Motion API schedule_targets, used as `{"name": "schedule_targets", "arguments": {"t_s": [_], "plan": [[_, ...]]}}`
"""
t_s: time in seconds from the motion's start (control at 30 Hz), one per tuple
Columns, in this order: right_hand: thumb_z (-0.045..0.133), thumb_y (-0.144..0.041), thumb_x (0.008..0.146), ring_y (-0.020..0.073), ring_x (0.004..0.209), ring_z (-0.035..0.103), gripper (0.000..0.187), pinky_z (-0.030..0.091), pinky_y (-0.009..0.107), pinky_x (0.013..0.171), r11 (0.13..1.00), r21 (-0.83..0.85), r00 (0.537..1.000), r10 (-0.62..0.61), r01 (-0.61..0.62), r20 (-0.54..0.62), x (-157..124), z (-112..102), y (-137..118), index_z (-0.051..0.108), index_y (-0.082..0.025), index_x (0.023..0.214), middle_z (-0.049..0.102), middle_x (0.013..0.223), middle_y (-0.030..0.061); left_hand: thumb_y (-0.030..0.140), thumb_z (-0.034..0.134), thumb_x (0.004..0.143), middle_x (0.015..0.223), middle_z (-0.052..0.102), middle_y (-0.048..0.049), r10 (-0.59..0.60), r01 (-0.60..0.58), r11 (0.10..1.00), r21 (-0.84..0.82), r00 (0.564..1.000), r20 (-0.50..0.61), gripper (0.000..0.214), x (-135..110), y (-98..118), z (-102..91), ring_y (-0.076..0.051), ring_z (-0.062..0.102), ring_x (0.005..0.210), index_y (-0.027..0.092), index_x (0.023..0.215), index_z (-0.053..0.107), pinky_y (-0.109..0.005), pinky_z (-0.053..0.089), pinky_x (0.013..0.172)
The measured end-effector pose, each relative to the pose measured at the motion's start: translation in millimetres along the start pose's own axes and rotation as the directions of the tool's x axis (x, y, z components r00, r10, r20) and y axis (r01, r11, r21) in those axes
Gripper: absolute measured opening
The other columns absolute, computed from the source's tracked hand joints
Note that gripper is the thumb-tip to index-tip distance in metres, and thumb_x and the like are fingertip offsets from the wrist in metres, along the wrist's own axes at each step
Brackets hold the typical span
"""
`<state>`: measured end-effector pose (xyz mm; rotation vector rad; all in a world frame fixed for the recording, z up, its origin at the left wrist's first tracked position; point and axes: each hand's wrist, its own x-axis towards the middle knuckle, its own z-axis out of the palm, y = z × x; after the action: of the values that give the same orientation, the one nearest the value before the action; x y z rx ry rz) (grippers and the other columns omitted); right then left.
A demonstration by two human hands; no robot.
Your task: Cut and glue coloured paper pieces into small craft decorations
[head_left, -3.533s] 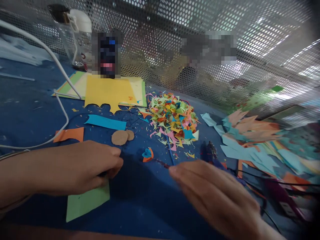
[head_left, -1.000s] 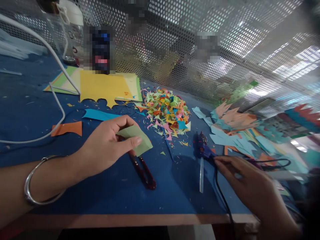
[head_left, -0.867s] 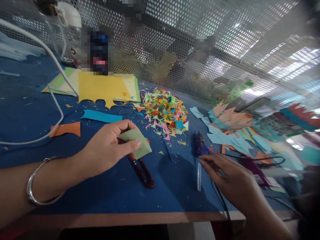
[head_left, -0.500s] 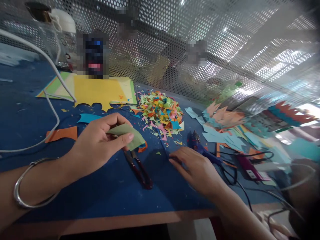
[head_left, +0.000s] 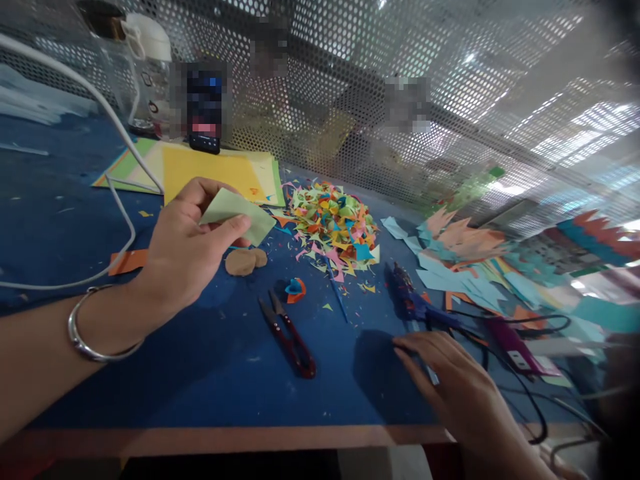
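Note:
A piece of light green paper (head_left: 253, 220) is pinched between the thumb and fingers of my left hand (head_left: 183, 243), above the table. Under it lie round brown pieces (head_left: 241, 263). My right hand (head_left: 450, 380) hovers at the right with its fingers drawn together; a thin clear stick (head_left: 431, 373) shows between fingers and thumb, partly hidden. Between the hands rest dark red thread snips (head_left: 290, 339), blades apart, and a small orange and blue curled paper piece (head_left: 295, 289). A thin blue stick (head_left: 337, 293) lies by the scraps.
Colourful paper scraps (head_left: 335, 223) are heaped mid-table. A blue glue gun (head_left: 413, 300), cables and a purple power strip (head_left: 517, 350) lie right, near light blue paper pieces (head_left: 463, 283). Yellow sheets (head_left: 210, 173), a phone (head_left: 204, 110) and bottles (head_left: 155, 87) stand behind; a white cable (head_left: 75, 77) crosses the left.
My left hand has lifted the green paper up and away, uncovering the brown pieces and snip blades. My right hand has moved right and nearer, away from the blue stick. The view has shifted slightly.

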<state>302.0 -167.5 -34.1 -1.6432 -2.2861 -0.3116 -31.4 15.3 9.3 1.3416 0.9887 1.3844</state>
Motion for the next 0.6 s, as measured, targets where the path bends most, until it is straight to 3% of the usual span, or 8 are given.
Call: {"name": "schedule_targets", "arguments": {"t_s": [0.13,0.23,0.37,0.47,0.6], "plan": [[0.057,-0.022,0.095,0.0211,0.084,0.069,0.011,0.055,0.036,0.081,0.999,0.045,0.999,0.024,-0.023,-0.022,18,-3,-28,0.064,-0.021,0.103,0.072,0.092,0.0064,0.024,0.076,0.07,0.081,0.062,0.0041,-0.055,0.055,0.998,0.01,0.998,0.014,0.026,0,-6,2.1,-0.012,0.063,0.072,0.023,0.088,0.058,-0.024,0.056,0.065],[0.053,-0.02,0.096,0.0201,0.083,0.067,0.012,0.055,0.034,0.076,0.978,0.192,0.997,-0.079,0.076,0.005,50,-2,-64,0.063,-0.018,0.104,0.071,0.09,0.0066,0.026,0.078,0.068,0.075,0.063,0.0031,-0.148,0.15,0.989,-0.011,0.985,0.087,0.029,-3,-8,4.4,-0.013,0.063,0.064,0.021,0.089,0.058,-0.025,0.056,0.059],[0.058,-0.03,0.094,0.0232,0.083,0.065,0.016,0.055,0.037,0.071,0.956,0.276,0.973,-0.15,0.098,0.173,91,8,-103,0.064,-0.016,0.1,0.069,0.089,0.0079,0.028,0.078,0.068,0.075,0.062,0.0038,-0.239,0.245,0.97,-0.004,0.951,0.195,0.031,-8,-6,4.6,-0.011,0.063,0.06,0.021,0.09,0.056,-0.023,0.055,0.056],[0.061,-0.03,0.09,0.0243,0.083,0.064,0.014,0.052,0.036,0.067,0.971,0.229,0.944,-0.132,0.063,0.303,109,14,-118,0.064,-0.018,0.095,0.067,0.089,0.0072,0.027,0.078,0.068,0.078,0.063,0.0038,-0.276,0.285,0.958,-0.022,0.944,0.182,0.032,-7,-7,3.2,-0.01,0.063,0.06,0.021,0.091,0.056,-0.023,0.055,0.056],[0.054,-0.017,0.085,0.019,0.074,0.061,0.006,0.046,0.03,0.062,0.968,0.245,0.94,-0.137,0.059,0.314,118,16,-120,0.06,-0.018,0.085,0.064,0.084,0.0048,0.027,0.078,0.069,0.079,0.065,0.0023,-0.326,0.347,0.934,-0.091,0.927,0.183,0.033,-2,-13,2.1,-0.013,0.066,0.06,0.021,0.093,0.056,-0.024,0.055,0.053]]}}
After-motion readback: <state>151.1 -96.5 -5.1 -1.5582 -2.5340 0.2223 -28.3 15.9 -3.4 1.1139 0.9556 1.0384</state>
